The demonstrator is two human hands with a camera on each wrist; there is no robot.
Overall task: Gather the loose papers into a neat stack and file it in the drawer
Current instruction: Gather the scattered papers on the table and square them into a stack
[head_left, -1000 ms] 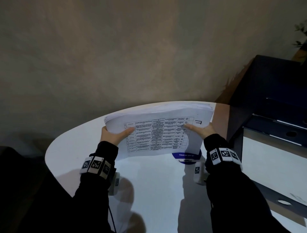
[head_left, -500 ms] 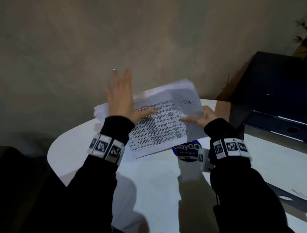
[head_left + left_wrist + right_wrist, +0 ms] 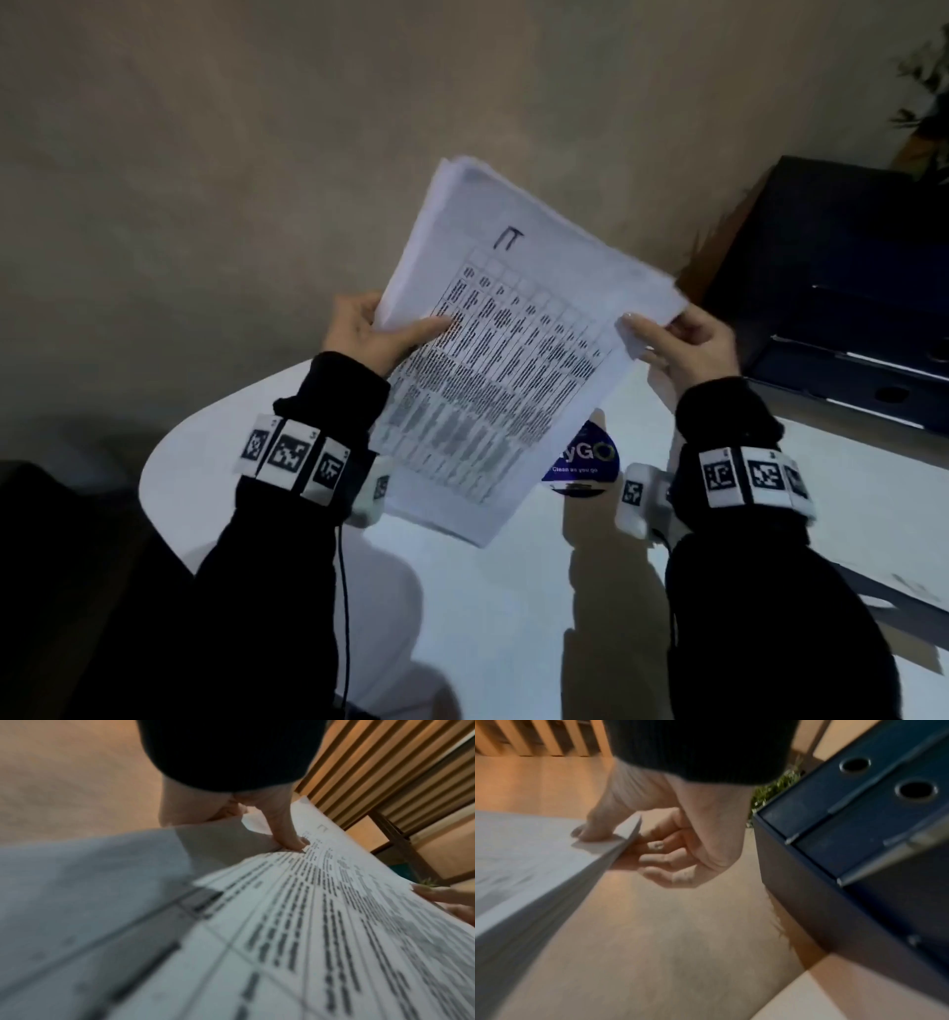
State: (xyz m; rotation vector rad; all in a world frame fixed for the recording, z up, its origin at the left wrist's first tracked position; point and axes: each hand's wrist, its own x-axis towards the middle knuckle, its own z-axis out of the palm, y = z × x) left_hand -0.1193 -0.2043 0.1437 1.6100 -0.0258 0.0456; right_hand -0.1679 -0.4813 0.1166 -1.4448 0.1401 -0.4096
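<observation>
Rotated since earlier: paper stack (image 3: 518, 329) now standing lengthwise above white table (image 3: 513, 616); left hand (image 3: 367, 334) re-gripping its edge, right hand (image 3: 678, 342) pinching opposite edge.

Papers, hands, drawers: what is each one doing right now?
Papers: gathered in a stack, held up off the table, tilted, edges not quite even.
Left hand: grips the stack's left edge, thumb on top.
Right hand: pinches the stack's right edge.
Drawers: look shut.
Table: white, bears a blue sticker partly hidden by the papers.
</observation>
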